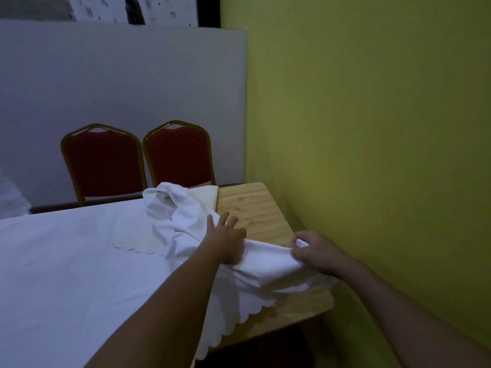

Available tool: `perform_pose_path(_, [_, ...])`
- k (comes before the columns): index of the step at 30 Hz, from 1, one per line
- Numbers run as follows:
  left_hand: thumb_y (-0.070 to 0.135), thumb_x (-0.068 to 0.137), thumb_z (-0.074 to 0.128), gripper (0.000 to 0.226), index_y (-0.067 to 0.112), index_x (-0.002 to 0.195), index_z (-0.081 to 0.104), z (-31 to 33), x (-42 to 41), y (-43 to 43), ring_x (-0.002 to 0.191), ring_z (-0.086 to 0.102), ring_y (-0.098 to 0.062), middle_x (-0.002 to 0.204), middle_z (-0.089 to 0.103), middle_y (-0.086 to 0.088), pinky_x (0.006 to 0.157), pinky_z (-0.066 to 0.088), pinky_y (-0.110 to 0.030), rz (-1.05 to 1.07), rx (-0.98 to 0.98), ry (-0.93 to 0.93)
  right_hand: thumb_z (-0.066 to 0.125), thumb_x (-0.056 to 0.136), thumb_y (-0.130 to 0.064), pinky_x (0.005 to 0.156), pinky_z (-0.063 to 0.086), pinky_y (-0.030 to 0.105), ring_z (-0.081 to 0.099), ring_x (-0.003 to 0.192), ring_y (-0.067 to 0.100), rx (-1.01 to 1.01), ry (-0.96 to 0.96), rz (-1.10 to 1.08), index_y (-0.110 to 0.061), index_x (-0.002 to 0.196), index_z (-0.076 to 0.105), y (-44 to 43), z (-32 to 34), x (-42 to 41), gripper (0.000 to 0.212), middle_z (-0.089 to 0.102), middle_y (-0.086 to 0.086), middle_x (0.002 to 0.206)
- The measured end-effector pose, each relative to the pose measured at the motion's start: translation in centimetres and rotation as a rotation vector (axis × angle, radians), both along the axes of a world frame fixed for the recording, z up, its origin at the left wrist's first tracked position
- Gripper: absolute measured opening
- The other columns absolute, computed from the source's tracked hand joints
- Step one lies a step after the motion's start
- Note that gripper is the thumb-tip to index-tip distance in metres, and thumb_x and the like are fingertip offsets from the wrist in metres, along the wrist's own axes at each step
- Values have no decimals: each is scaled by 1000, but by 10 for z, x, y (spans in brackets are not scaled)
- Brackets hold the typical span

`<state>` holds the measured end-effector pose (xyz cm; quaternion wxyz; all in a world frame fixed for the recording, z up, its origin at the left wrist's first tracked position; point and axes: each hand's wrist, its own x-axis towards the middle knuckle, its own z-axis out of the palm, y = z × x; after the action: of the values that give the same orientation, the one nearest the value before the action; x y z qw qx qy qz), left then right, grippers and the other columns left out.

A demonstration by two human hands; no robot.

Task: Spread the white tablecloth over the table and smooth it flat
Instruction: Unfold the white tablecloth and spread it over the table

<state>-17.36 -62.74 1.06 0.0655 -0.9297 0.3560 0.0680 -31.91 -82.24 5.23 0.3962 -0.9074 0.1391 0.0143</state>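
The white tablecloth (79, 261) covers the left and middle of the wooden table (255, 208). Its right part lies bunched in folds, with a crumpled heap near the far edge. My left hand (225, 240) lies on the bunched cloth with fingers spread and straight. My right hand (316, 252) pinches a corner of the cloth between thumb and fingers, just above the table's right side. A scalloped hem shows at the near right, over bare wood.
Two red chairs with gold frames (106, 166) (179, 158) stand behind the table's far edge. A yellow-green wall (372, 128) runs close along the table's right side. A grey panel (119, 75) stands behind the chairs.
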Motion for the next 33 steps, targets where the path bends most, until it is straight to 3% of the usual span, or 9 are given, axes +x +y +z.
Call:
perform_pose_path(4, [39,89,48,41,25,127,53,-6,6,-11,137,34,-32,138,48,-9,112,2,-71,-5,42,-1,62,90,-24,59,33,31,43,57,6,49,40,-98,-19,54,55,-27,2,-18,37,49,-10,54])
perform_pose_path(8, [31,89,48,23,24,107,60,-9,-5,-32,115,46,-28,118,56,-4,102,29,-52,17,-228,32,57,94,-17,51,25,29,35,54,11,-77,267,-134,-17,53,46,-52,2,-35,42,42,-5,53])
perform_pose_path(11, [29,87,52,10,26,92,60,-5,-17,-51,105,48,-26,106,60,1,87,34,-42,73,-457,132,60,87,-14,53,30,26,43,64,16,-32,421,-143,-18,68,60,-58,-4,-36,19,53,-1,70])
perform_pose_path(14, [23,83,53,7,27,82,58,-1,-27,-68,98,50,-24,98,62,3,82,37,-39,59,-570,184,61,87,-20,62,40,26,54,80,15,49,368,-160,-23,90,65,-47,-16,-17,5,61,-2,92])
perform_pose_path(17, [23,80,57,7,28,76,56,3,-32,-85,92,54,-22,90,61,6,75,40,-35,18,-638,198,68,74,-23,77,51,33,63,95,21,190,274,-211,-20,108,64,-43,-27,6,35,67,2,107])
perform_pose_path(23, [24,80,60,5,29,81,58,-1,-31,-103,96,55,-21,92,57,7,78,44,-34,-21,-551,179,67,55,-17,64,50,30,66,76,23,402,340,-87,-3,101,70,-67,-30,23,48,72,13,94])
perform_pose_path(28, [29,88,52,42,37,129,50,-5,-16,-111,135,26,-27,143,39,0,109,19,-51,-18,-240,97,58,56,-3,56,45,25,62,65,22,527,369,-62,2,92,67,-108,-22,33,37,65,7,80])
perform_pose_path(31, [32,84,59,48,32,131,51,-5,-2,-114,141,23,-32,143,39,-4,114,9,-62,34,-80,25,57,51,-6,48,30,22,43,50,19,406,524,-4,-7,78,57,-129,-7,31,27,48,9,71])
perform_pose_path(33, [32,82,62,40,27,122,57,-7,0,-120,129,36,-30,129,47,-4,111,21,-59,73,-72,-16,59,48,-11,51,31,25,40,53,19,267,618,27,-10,73,54,-146,-3,29,25,45,9,69])
